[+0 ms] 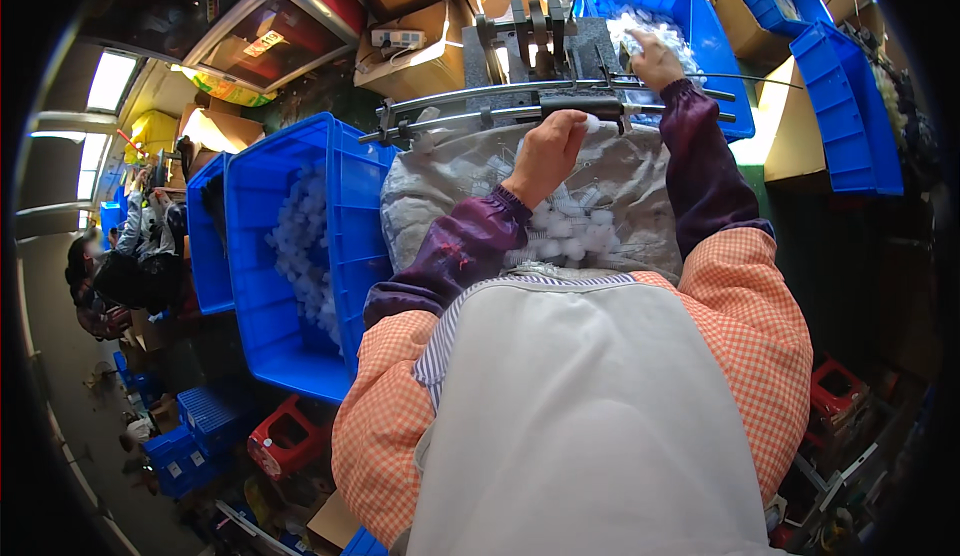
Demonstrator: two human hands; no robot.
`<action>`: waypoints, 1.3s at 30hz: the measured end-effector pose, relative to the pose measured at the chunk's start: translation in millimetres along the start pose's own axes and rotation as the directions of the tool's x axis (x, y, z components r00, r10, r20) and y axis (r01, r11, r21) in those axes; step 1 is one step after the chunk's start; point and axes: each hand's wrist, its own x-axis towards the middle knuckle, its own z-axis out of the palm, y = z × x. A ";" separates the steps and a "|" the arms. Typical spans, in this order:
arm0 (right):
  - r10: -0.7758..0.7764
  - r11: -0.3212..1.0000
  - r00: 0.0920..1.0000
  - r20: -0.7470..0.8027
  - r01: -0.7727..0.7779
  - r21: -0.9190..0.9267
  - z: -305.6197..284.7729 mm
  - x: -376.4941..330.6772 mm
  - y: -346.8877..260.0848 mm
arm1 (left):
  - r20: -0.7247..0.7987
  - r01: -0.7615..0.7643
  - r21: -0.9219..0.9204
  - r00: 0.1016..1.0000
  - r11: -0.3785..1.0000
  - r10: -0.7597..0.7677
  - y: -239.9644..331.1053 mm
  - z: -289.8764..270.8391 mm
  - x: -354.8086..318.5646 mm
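Note:
Near the bar of a metal bench fixture [535, 46], my left hand [548, 156] is closed in a pinch. Between its thumb and fingertips sits a small white plastic piece [592, 125]. My right hand [655, 61] reaches over the back right blue bin [712, 31], its fingers apart at a heap of white pieces [640, 24]. What its fingertips touch is too small to make out. Below my hands, a grey cloth [430, 191] carries a cluster of white plastic pieces [575, 234] and several thin metal coil springs [572, 199].
A large blue bin [365, 226] with white pieces stands at left. Blue crates [845, 106] and cardboard boxes [790, 131] are at right; an open carton [425, 56] lies behind. Red stools [285, 441] stand low on both sides. Another person [125, 266] sits far left.

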 end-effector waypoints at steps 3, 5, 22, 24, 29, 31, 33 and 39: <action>-0.407 0.696 0.722 0.560 -0.152 0.701 -13.8 -31.7 -29.1 | -0.043 0.001 0.029 0.999 1.000 0.000 -7.4 2.0 5.5; -0.556 0.600 0.645 0.525 -0.127 0.790 -7.0 -46.7 -39.2 | -0.047 0.020 0.031 0.999 0.999 -0.019 -4.0 0.9 11.1; 0.040 0.955 0.999 0.030 -0.029 -0.294 83.6 23.6 -27.3 | 0.439 -0.070 0.832 0.690 0.551 -0.576 -50.2 11.8 -37.8; 0.031 0.956 0.999 0.041 -0.018 -0.293 84.4 24.5 -26.3 | 0.457 0.016 0.760 0.697 0.649 -0.553 -51.7 9.6 -40.1; 0.044 0.969 0.997 0.068 -0.026 -0.246 81.4 25.6 -26.3 | 0.476 0.062 0.627 0.759 0.776 -0.445 -50.4 7.2 -43.0; 0.073 0.979 0.991 0.108 -0.051 -0.197 82.6 28.5 -21.3 | 0.479 0.043 0.610 0.775 0.791 -0.412 -48.2 5.4 -42.5; 0.131 0.973 0.981 0.141 -0.100 -0.207 81.2 31.0 -23.0 | 0.497 0.011 0.621 0.767 0.783 -0.405 -41.3 5.2 -38.2; 0.244 0.900 0.966 0.085 -0.193 -0.391 72.4 20.3 -25.0 | 0.477 0.010 0.567 0.812 0.824 -0.337 -47.8 6.1 -41.3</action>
